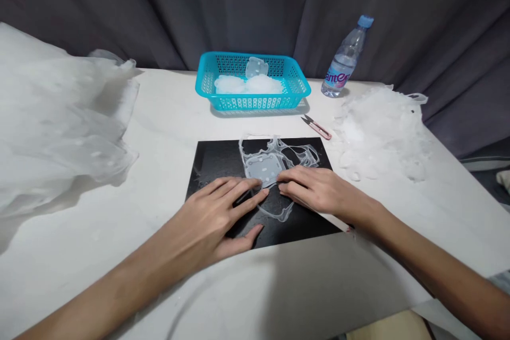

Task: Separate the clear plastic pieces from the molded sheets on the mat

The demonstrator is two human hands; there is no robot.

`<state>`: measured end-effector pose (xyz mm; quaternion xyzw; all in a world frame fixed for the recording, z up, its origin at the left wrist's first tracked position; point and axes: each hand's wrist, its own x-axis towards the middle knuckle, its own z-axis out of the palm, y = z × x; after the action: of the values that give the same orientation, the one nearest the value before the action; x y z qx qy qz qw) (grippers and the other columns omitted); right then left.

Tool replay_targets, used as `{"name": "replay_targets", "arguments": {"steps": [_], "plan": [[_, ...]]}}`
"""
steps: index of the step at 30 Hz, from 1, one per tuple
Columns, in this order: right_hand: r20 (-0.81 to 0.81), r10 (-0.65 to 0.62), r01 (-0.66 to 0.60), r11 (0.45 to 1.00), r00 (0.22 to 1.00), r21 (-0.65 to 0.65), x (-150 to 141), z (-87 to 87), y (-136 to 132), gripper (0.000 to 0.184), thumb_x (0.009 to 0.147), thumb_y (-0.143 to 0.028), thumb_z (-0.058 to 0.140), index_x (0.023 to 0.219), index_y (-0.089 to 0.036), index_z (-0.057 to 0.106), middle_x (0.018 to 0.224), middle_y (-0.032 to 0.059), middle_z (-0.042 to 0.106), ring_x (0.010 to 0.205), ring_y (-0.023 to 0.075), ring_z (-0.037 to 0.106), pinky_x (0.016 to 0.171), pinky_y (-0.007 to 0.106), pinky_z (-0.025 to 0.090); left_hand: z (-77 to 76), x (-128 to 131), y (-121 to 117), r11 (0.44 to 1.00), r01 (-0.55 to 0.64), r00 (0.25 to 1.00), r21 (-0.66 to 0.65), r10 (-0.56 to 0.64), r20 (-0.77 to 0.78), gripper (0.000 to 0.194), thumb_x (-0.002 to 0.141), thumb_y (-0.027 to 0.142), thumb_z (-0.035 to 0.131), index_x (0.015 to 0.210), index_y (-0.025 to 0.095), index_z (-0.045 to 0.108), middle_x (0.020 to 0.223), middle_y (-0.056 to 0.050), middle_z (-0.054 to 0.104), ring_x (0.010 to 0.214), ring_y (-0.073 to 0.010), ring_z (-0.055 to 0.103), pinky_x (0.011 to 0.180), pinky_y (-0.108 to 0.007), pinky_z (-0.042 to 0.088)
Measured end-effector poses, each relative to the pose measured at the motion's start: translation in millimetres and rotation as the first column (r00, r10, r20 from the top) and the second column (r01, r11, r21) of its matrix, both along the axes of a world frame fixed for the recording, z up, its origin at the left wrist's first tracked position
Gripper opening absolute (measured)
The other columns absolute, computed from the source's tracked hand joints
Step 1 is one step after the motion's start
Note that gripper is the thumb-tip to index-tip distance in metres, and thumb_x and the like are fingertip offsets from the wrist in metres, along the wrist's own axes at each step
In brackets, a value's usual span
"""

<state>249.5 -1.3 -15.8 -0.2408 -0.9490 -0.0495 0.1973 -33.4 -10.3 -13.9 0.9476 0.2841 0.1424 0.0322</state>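
A translucent plastic piece [263,166] with thin trailing strips lies on a black mat [215,162] in the middle of the white table. My left hand [223,212] lies flat on the mat, fingers stretched out, its fingertips touching the near edge of the piece. My right hand [314,188] rests beside it, fingers pressed together on the same edge of the piece.
A turquoise basket [295,85] holding clear plastic pieces stands behind the mat. Small pink snips [316,126] lie at its right. A water bottle [346,61] stands far right. Piles of clear plastic lie at the left [59,117] and right [382,127].
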Motion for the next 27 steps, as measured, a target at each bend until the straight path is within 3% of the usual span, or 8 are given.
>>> {"name": "replay_targets", "arguments": {"steps": [6, 9, 14, 16, 19, 22, 24, 27], "plan": [[-0.02, 0.063, -0.062, 0.996, 0.998, 0.061, -9, -0.8, 3, 0.018, 0.105, -0.006, 0.049, 0.111, -0.009, 0.066, 0.121, 0.0152, 0.075, 0.096, 0.0224, 0.072, 0.08, 0.034, 0.06, 3.9, -3, 1, 0.997, -0.022, 1.0, -0.073, 0.023, 0.017, 0.046, 0.101, 0.037, 0.061, 0.146, 0.028, 0.062, 0.147, -0.009, 0.063, 0.124, -0.0297, 0.067, 0.107, -0.047, 0.053], [-0.117, 0.062, -0.071, 0.995, 0.991, -0.074, -9, 1.7, 1, 0.014, 0.105, -0.009, 0.053, 0.113, -0.012, 0.065, 0.117, 0.0135, 0.076, 0.097, 0.0218, 0.07, 0.081, 0.034, 0.06, 5.3, -4, 0, 0.995, -0.031, 0.999, -0.097, 0.034, 0.031, 0.042, 0.104, 0.034, 0.057, 0.144, 0.028, 0.063, 0.146, -0.009, 0.064, 0.124, -0.0291, 0.067, 0.106, -0.046, 0.053], [-0.341, -0.108, -0.002, 0.951, 0.934, -0.308, -3, 12.3, -2, 0.007, 0.103, -0.014, 0.058, 0.106, -0.019, 0.061, 0.122, 0.0133, 0.072, 0.116, 0.0263, 0.061, 0.1, 0.048, 0.056, 2.4, -5, -2, 0.986, -0.038, 0.998, -0.162, 0.046, 0.043, 0.04, 0.106, 0.032, 0.053, 0.145, 0.027, 0.061, 0.148, -0.01, 0.061, 0.128, -0.029, 0.065, 0.108, -0.047, 0.051], [-0.305, -0.088, -0.017, 0.945, 0.948, -0.326, -5, 13.7, 1, 0.012, 0.105, -0.011, 0.051, 0.106, -0.019, 0.059, 0.132, 0.0158, 0.067, 0.123, 0.0276, 0.059, 0.103, 0.05, 0.055, 0.2, -5, -2, 0.981, -0.047, 0.997, -0.189, 0.058, 0.053, 0.038, 0.107, 0.031, 0.052, 0.144, 0.029, 0.061, 0.15, -0.009, 0.06, 0.129, -0.0281, 0.064, 0.109, -0.048, 0.05], [-0.174, -0.036, -0.038, 0.913, 0.984, -0.405, -13, 10.2, 8, 0.029, 0.104, -0.004, 0.04, 0.123, -0.018, 0.057, 0.139, 0.0183, 0.058, 0.129, 0.0267, 0.058, 0.105, 0.047, 0.055, -2.1, -6, -2, 0.972, -0.061, 0.994, -0.226, 0.08, 0.078, 0.032, 0.107, 0.029, 0.051, 0.135, 0.027, 0.066, 0.151, -0.009, 0.058, 0.132, -0.0281, 0.062, 0.11, -0.049, 0.049], [-0.019, -0.043, 0.027, 0.863, 0.999, -0.504, -20, 6.1, 14, 0.042, 0.101, -0.001, 0.037, 0.136, -0.019, 0.052, 0.133, 0.0158, 0.057, 0.114, 0.0245, 0.066, 0.093, 0.042, 0.06, -2.6, -7, -2, 0.965, -0.05, 0.991, -0.259, 0.081, 0.108, 0.029, 0.107, 0.027, 0.051, 0.129, 0.024, 0.068, 0.151, -0.01, 0.057, 0.135, -0.0283, 0.06, 0.112, -0.048, 0.048], [0.041, -0.039, 0.054, 0.858, 0.998, -0.51, -22, 6.4, 17, 0.04, 0.102, -0.003, 0.039, 0.136, -0.02, 0.053, 0.128, 0.0144, 0.058, 0.102, 0.0236, 0.069, 0.085, 0.04, 0.061, -2.8, -8, -2, 0.96, -0.042, 0.99, -0.278, 0.078, 0.119, 0.03, 0.107, 0.025, 0.05, 0.131, 0.024, 0.067, 0.151, -0.01, 0.056, 0.135, -0.0276, 0.06, 0.113, -0.047, 0.049], [0.034, -0.01, 0.026, 0.858, 0.999, -0.513, -21, 11.1, 19, 0.029, 0.106, -0.011, 0.044, 0.129, -0.02, 0.057, 0.124, 0.0128, 0.06, 0.101, 0.0234, 0.068, 0.087, 0.04, 0.059, -3.8, -8, -3, 0.954, -0.052, 0.987, -0.295, 0.094, 0.133, 0.029, 0.107, 0.025, 0.049, 0.129, 0.025, 0.069, 0.153, -0.01, 0.053, 0.135, -0.0265, 0.06, 0.113, -0.045, 0.05]]}}
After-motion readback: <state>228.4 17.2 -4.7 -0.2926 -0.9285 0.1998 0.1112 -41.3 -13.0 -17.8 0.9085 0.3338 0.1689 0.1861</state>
